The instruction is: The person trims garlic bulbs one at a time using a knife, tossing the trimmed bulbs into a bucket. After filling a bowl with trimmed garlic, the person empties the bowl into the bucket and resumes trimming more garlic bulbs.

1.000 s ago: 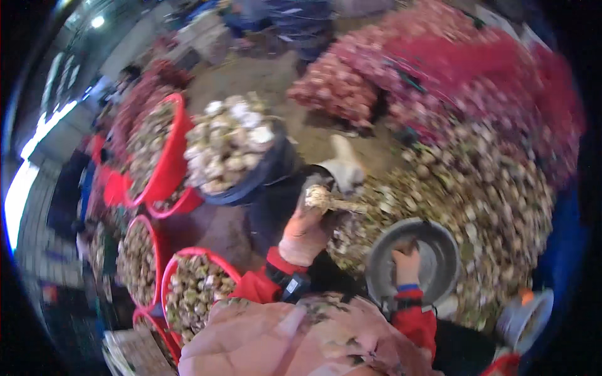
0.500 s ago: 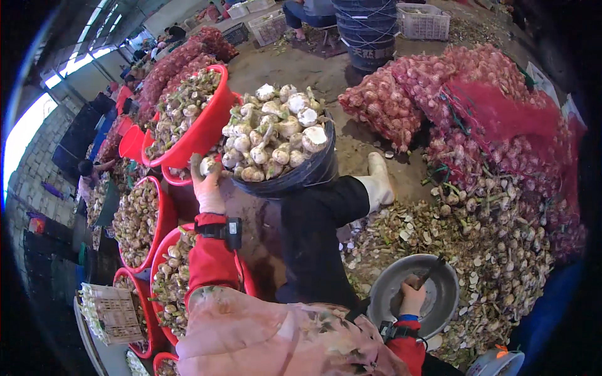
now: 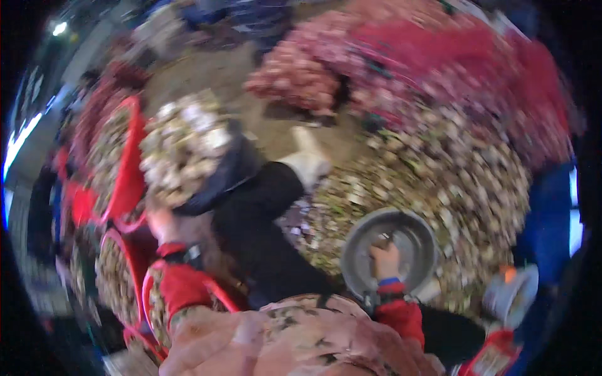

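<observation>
Garlic bulbs (image 3: 179,147) fill a black bucket (image 3: 229,172) beside my leg, many with pale cut faces. My left hand (image 3: 162,222) is at the bucket's near left edge, next to the garlic. Motion smears its fingers, so I cannot tell what they hold. Over a round grey metal basin (image 3: 421,266) on my right, my right hand (image 3: 384,260) is closed around a dark knife (image 3: 384,238). Most of the knife is hidden by the hand and the blur.
Red tubs (image 3: 128,169) of garlic line the left. Red mesh sacks (image 3: 301,78) of garlic stand at the far side. Loose garlic and trimmings (image 3: 451,194) are heaped right of the basin. A pale bucket (image 3: 511,294) and another person's red sleeve (image 3: 492,357) are at lower right.
The view has swung right, so the black bucket and sacks sit further left. My left hand stays by the bucket; the garlic bulb at its fingers no longer shows clearly. A red sleeve has appeared at lower right.
</observation>
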Action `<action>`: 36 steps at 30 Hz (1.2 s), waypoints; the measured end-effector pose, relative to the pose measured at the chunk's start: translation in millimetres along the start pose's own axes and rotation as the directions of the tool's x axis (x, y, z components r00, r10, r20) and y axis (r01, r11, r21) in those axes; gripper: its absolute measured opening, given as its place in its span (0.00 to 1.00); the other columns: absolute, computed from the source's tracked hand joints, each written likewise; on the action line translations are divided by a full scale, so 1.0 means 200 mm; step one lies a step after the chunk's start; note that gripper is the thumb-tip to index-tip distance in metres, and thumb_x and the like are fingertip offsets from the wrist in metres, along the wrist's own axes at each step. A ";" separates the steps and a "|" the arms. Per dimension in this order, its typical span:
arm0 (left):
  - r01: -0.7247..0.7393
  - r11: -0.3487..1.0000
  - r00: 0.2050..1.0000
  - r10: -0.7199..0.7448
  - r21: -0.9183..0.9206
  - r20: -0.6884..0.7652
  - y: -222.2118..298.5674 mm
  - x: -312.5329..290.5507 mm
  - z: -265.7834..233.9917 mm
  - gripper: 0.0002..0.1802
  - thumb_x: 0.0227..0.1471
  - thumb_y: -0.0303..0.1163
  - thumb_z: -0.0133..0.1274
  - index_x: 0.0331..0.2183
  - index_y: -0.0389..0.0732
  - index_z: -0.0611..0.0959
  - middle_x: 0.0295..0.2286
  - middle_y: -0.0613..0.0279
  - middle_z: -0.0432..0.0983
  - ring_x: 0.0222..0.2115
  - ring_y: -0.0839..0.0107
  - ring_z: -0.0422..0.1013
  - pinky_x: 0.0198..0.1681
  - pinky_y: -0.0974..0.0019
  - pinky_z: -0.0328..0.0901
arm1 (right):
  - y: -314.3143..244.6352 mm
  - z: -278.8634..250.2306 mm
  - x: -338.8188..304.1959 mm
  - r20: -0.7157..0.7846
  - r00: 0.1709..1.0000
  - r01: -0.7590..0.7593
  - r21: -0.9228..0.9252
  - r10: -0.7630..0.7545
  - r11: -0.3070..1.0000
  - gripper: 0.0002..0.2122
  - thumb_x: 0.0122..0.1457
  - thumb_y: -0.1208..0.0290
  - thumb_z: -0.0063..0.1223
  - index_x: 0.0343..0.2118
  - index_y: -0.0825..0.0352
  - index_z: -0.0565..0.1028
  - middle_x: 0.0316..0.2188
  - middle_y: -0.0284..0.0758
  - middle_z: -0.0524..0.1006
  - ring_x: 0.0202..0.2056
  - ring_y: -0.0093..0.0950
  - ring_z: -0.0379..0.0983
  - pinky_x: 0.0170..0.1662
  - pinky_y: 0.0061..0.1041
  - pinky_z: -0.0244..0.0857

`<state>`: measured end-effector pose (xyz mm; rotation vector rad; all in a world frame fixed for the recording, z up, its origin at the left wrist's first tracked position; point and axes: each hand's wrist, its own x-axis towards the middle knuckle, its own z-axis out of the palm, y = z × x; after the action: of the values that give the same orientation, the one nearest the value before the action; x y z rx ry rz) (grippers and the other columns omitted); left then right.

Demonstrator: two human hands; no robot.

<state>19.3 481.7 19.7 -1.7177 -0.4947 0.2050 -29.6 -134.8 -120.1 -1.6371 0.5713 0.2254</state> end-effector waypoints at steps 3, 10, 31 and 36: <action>0.187 0.797 0.981 -0.122 -0.574 0.149 -0.21 -0.03 -0.01 0.31 0.58 0.35 0.37 0.61 0.38 0.56 0.62 0.52 0.49 0.63 0.56 0.45 0.64 0.51 0.40 | -0.09 0.08 -0.03 -0.049 0.998 -0.046 -0.008 0.045 0.999 0.09 0.46 0.76 0.58 0.33 0.66 0.76 0.24 0.30 0.75 0.25 0.22 0.70 0.30 0.24 0.64; -0.306 -0.492 0.896 -0.438 -0.815 -0.072 -0.10 -0.20 -1.49 0.27 0.55 0.37 0.52 0.53 0.33 0.71 0.52 0.46 0.67 0.53 0.56 0.64 0.58 0.59 0.56 | -0.14 0.03 -0.02 -0.053 0.995 -0.060 0.362 0.085 0.930 0.09 0.46 0.78 0.61 0.33 0.66 0.76 0.28 0.28 0.77 0.30 0.21 0.71 0.36 0.23 0.66; -0.042 -0.828 0.356 0.510 -0.559 -0.783 1.07 -0.44 -2.77 0.42 0.29 0.32 0.67 0.49 0.38 0.68 0.42 0.57 0.72 0.44 0.68 0.69 0.49 0.65 0.63 | -0.16 -0.12 0.06 -0.178 0.967 -0.054 0.552 0.181 0.832 0.12 0.49 0.76 0.61 0.38 0.67 0.77 0.33 0.29 0.78 0.35 0.21 0.72 0.41 0.23 0.66; 0.044 -0.769 0.328 0.614 -0.638 -0.718 0.53 -0.58 -2.30 0.42 0.31 0.26 0.67 0.50 0.39 0.66 0.40 0.57 0.70 0.44 0.70 0.66 0.49 0.65 0.63 | -0.31 -0.05 -0.07 -0.182 0.919 0.320 -0.178 -0.351 0.931 0.11 0.47 0.73 0.57 0.36 0.65 0.76 0.37 0.42 0.74 0.39 0.43 0.72 0.42 0.36 0.67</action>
<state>123.0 6.4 -1.4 -3.7706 0.7032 1.7161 -12.2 -137.4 -58.3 -1.8848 0.4285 -0.1679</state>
